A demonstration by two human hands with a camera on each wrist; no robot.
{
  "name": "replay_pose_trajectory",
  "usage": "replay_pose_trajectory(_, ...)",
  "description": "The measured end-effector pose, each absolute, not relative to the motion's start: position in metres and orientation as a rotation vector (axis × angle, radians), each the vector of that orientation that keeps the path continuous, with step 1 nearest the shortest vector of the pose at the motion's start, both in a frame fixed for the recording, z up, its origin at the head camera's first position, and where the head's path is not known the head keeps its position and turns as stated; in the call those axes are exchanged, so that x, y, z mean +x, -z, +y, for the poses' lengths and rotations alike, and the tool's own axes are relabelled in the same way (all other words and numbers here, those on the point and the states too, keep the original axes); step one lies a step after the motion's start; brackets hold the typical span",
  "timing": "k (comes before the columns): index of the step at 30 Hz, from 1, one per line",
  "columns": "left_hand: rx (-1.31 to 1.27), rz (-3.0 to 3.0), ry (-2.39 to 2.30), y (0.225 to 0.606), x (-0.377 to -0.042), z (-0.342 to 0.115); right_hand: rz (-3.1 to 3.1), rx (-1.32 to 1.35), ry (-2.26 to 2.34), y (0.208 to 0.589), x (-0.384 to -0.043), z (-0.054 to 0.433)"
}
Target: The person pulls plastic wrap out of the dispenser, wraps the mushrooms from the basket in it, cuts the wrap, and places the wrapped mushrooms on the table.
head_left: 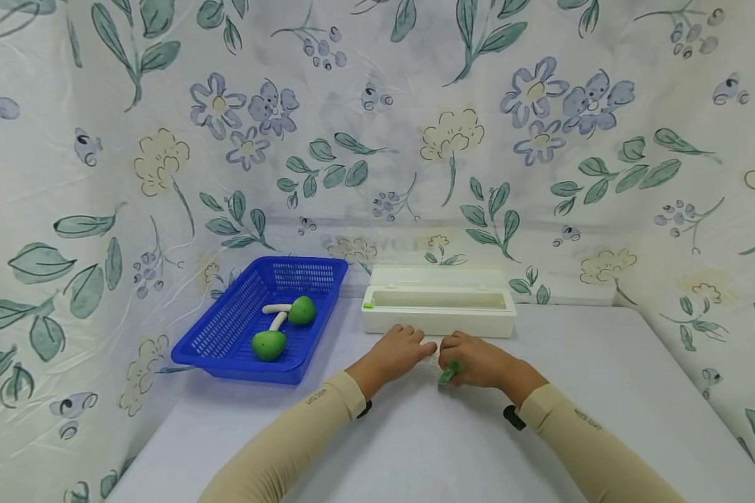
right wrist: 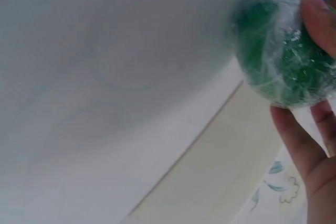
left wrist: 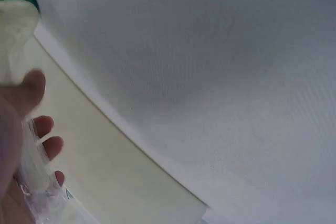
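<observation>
A floral sheet (head_left: 377,168) is spreading behind and beside the white-covered table (head_left: 579,370), which is extending beneath your arms. On the table's left part, a blue slatted basket (head_left: 252,369) is sitting at a slant. Your beige sleeves (head_left: 296,436) are reaching in from the near edge. A long white box (head_left: 440,325) is standing to the right of the basket, its translucent lid (head_left: 440,274) leaning up at the back. Your right hand (head_left: 478,362) is gripping a film-wrapped green mushroom (right wrist: 289,51), the thumb bearing on one side and the fingers supporting another. Your left hand (head_left: 393,356) is facing it, the fingers curling round bunched clear film (left wrist: 38,174) beside the pale stem. The wrapped mushroom is thus staying between your hands, just in front of the white box; whether it is touching the table cannot be told. Inside the basket, a nearer unwrapped mushroom (head_left: 269,345) and a farther unwrapped mushroom (head_left: 302,311) are lying, both showing green caps and white stems.
</observation>
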State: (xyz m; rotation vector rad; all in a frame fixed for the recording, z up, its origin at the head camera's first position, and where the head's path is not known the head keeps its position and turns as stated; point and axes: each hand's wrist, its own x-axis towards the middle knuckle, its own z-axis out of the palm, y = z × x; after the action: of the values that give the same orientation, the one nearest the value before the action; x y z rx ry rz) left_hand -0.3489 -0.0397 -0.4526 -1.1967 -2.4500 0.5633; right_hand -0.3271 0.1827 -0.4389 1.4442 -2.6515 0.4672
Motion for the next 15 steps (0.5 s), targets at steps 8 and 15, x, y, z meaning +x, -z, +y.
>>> replay_pose_trajectory(8, -1.363, -2.323, -0.458, 0.449, -0.348, -0.044, -2.792, 1.333, -0.579, 0.425, -0.328, 0.187)
replay_pose_trajectory(15, -1.408, -2.378, -0.415, 0.451, -0.352, -0.046, -2.630, 1.469, -0.346, 0.419, -0.321, 0.181)
